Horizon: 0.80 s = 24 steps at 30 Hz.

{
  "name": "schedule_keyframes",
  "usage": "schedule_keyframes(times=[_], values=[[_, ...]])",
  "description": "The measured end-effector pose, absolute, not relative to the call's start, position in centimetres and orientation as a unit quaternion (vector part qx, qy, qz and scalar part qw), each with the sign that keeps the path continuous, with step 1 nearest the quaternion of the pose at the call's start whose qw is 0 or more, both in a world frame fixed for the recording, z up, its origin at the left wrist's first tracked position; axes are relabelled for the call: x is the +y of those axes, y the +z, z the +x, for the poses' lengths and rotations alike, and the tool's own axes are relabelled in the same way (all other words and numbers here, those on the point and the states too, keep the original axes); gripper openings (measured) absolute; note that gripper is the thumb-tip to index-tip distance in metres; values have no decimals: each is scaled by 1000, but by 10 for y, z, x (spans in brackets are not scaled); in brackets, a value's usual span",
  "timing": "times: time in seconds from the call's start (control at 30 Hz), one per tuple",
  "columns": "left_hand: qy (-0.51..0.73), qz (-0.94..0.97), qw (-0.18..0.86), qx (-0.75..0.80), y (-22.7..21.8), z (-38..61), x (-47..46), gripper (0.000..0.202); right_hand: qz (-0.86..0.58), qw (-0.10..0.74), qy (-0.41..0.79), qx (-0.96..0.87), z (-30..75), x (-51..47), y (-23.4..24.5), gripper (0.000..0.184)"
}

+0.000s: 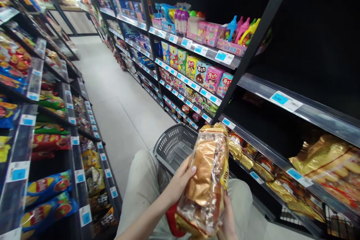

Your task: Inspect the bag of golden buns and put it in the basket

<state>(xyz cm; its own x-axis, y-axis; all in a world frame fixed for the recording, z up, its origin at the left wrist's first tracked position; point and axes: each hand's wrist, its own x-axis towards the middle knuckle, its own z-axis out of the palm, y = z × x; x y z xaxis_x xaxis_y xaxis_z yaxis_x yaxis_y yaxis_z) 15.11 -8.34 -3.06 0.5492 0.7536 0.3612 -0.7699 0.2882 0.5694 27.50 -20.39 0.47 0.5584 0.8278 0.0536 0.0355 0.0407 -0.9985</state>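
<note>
A clear plastic bag of bread (206, 172) with gold trim is held over my lap, tilted lengthwise away from me. My left hand (181, 178) grips its left side, thumb lying on the wrapper. On the lower right edge is my right hand (228, 213), its fingers mostly hidden behind the bag. Just beyond the bread a dark grey shopping basket (176, 146) stands on the floor, and its slatted bottom shows. Something red (173, 219) peeks out beneath the bag, between my knees; I cannot make out what it is.
Shelves at right hold more gold-trimmed bread packs (332, 168) low down. Further along are boxed sweets (201, 73) and toy candies (233, 32). Racks of chip bags (47, 187) line the left side. A tiled aisle (112, 93) runs ahead between the shelving.
</note>
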Motion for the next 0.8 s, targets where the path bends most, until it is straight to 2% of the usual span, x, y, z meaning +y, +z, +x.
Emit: schedule_keyframes(times=[0.03, 0.1, 0.2, 0.27, 0.33, 0.4, 0.63, 0.8], values=[[485, 394, 780, 12, -34, 151, -79, 66, -610, 646, 330, -318, 275, -206, 6, 44], [480, 435, 761, 4, -39, 151, -71, 72, -613, 656, 335, -285, 270, -207, 10, 57], [443, 435, 779, -89, -40, 151, -70, 98, -639, 636, 276, -333, 255, -203, 20, 80], [427, 408, 797, -125, -37, 152, -75, 114, -651, 617, 238, -372, 245, -199, 25, 83], [417, 376, 816, -139, -33, 153, -80, 120, -666, 595, 216, -394, 239, -197, 28, 82], [419, 355, 824, -138, -31, 155, -83, 116, -680, 575, 213, -403, 238, -197, 29, 81], [450, 302, 829, -140, -38, 160, -85, 79, -701, 529, 139, -458, 251, -204, 18, 82], [412, 213, 871, -162, -53, 165, -86, 76, -697, 548, 113, -449, 264, -204, 28, 78]])
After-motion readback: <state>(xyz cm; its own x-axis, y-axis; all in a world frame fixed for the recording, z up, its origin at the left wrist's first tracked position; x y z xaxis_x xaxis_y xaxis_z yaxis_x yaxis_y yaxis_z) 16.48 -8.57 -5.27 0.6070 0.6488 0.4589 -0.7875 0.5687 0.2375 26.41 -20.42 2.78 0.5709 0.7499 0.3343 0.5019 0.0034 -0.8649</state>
